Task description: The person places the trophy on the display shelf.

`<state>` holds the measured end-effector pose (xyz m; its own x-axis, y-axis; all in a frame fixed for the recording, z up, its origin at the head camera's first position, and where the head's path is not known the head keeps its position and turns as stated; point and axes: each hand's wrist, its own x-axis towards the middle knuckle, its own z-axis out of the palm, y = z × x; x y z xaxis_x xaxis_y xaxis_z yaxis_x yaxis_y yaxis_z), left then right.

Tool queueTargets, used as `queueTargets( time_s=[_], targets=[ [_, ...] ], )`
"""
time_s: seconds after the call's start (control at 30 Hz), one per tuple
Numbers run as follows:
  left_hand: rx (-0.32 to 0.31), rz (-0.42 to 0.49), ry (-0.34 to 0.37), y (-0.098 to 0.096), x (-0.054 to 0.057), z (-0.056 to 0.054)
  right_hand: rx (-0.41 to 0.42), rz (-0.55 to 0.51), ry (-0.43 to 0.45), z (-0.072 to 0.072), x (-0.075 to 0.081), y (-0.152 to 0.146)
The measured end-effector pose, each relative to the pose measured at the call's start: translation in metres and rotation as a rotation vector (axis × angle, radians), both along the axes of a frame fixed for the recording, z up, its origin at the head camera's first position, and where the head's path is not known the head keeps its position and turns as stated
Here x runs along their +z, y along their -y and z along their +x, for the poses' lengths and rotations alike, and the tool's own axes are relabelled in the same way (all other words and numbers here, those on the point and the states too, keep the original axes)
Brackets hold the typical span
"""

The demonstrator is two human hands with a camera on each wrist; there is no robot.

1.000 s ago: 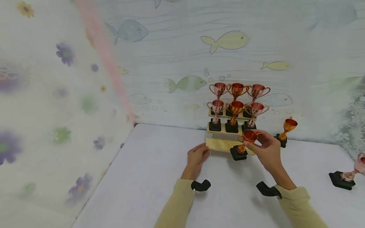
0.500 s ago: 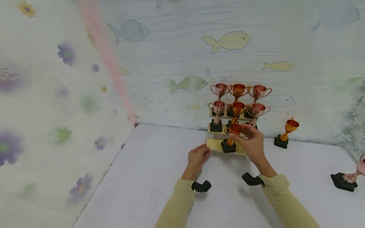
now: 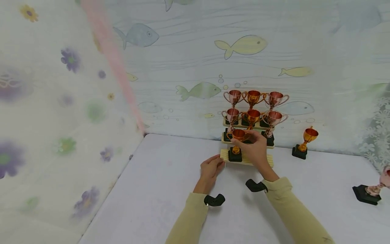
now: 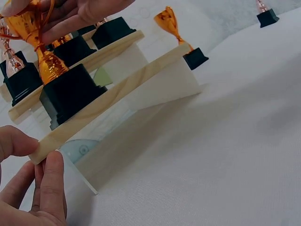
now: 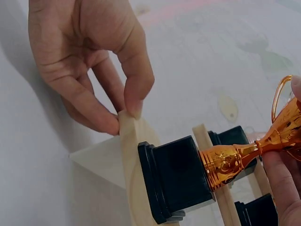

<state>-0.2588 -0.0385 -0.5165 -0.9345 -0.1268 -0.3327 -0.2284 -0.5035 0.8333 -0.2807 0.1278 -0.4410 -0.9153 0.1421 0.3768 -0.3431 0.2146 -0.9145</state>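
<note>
The front wooden step of a tiered display stand (image 3: 269, 160) has its left end pinched by my left hand (image 3: 211, 167), thumb above and fingers below in the left wrist view. My right hand (image 3: 255, 149) holds a gold trophy cup (image 4: 51, 68) by its upper part. That trophy's black base (image 5: 176, 176) appears to rest on the front step, close to the left end. Behind it, the middle step bears a pink trophy (image 3: 232, 116), a gold trophy (image 3: 253, 117) and another pink trophy (image 3: 275, 118), partly hidden by my right hand.
On the back step stand a pink trophy (image 3: 234, 97), a gold one (image 3: 253, 97) and another pink one (image 3: 276, 98). A separate gold trophy (image 3: 310, 135) stands on the white table (image 3: 170, 189) to the right. Farther right, a pink trophy (image 3: 370, 191) is cut by the frame edge.
My right hand has carried the gold trophy leftward, from in front of the front step's right part to its left end. My left hand keeps its hold on the step.
</note>
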Motion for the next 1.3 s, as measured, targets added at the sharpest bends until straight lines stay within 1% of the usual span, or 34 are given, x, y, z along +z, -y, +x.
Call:
queueTargets(
  time_s=[0.23,0.33,0.5,0.6,0.83,1.03,1.2,1.3],
  targets=[
    [0.001,-0.002,0.003,0.0,0.0,0.0,0.01,-0.032,-0.016,-0.001,0.003,0.012],
    [0.001,0.005,0.018,-0.001,0.001,0.002,0.024,-0.039,-0.004,0.0,0.003,0.016],
    [0.004,0.016,0.035,-0.001,0.003,0.004,0.022,-0.028,0.014,-0.001,0.0,0.019],
    [0.005,0.014,0.028,-0.001,0.002,0.004,0.016,-0.022,0.014,-0.002,-0.001,0.021],
    [0.014,-0.006,0.013,-0.002,0.003,0.004,0.004,-0.002,0.016,-0.001,0.004,0.022],
    [0.02,-0.007,0.002,-0.001,0.002,0.003,0.012,-0.015,0.023,-0.001,0.005,0.023],
    [0.024,-0.012,0.024,-0.001,0.003,0.003,0.018,-0.048,-0.001,-0.001,0.002,0.024],
    [0.023,-0.011,0.023,-0.001,0.003,0.004,0.026,-0.062,-0.017,-0.001,0.0,0.025]
  ],
)
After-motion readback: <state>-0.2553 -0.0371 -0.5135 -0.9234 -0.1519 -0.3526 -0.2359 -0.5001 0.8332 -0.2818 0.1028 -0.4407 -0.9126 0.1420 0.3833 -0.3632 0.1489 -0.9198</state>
